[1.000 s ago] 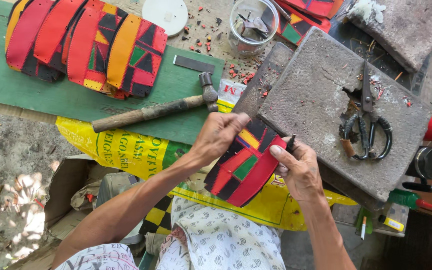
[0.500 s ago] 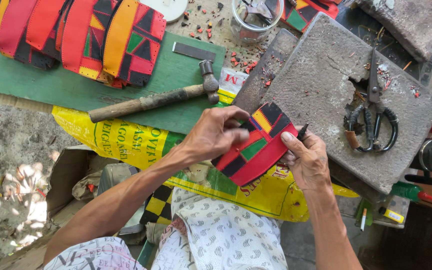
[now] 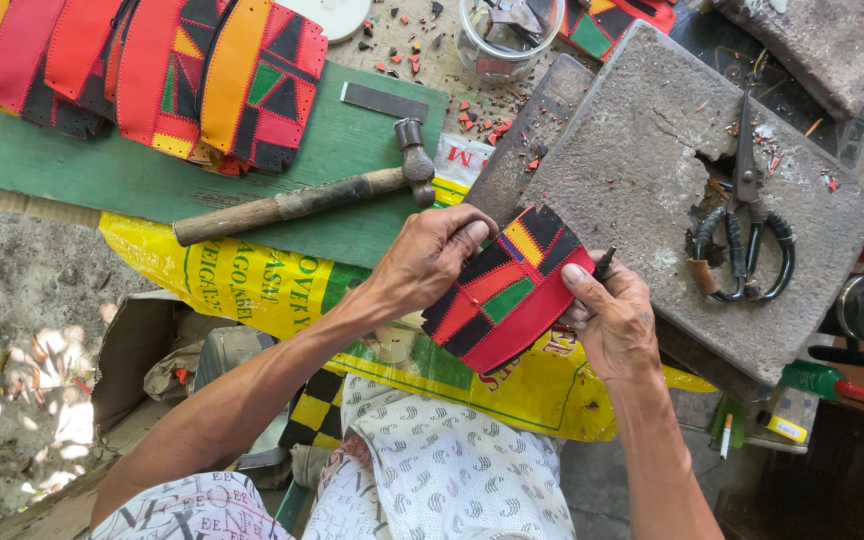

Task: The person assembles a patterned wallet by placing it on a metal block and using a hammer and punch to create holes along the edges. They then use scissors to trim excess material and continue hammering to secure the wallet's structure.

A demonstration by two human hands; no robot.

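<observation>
Both hands are holding one patchwork piece (image 3: pixel 505 292) of red, black, yellow and green. The left hand (image 3: pixel 437 258) is gripping its upper left edge, with the fingers curling over the top. The right hand (image 3: pixel 612 318) is pinching its right edge with the thumb on top, and it is also holding a small dark tool (image 3: pixel 604 264) that I cannot make out well. The piece is sitting right between the two hands, so both are equally near. Its long side is running from lower left up to upper right, pointing toward the grey stone slab (image 3: pixel 642 170). Black scissors (image 3: pixel 744 235) are lying on the slab. A hammer (image 3: pixel 312 198) is lying left of the slab on a green board (image 3: pixel 72 170), beside more patchwork pieces (image 3: pixel 167 75).
</observation>
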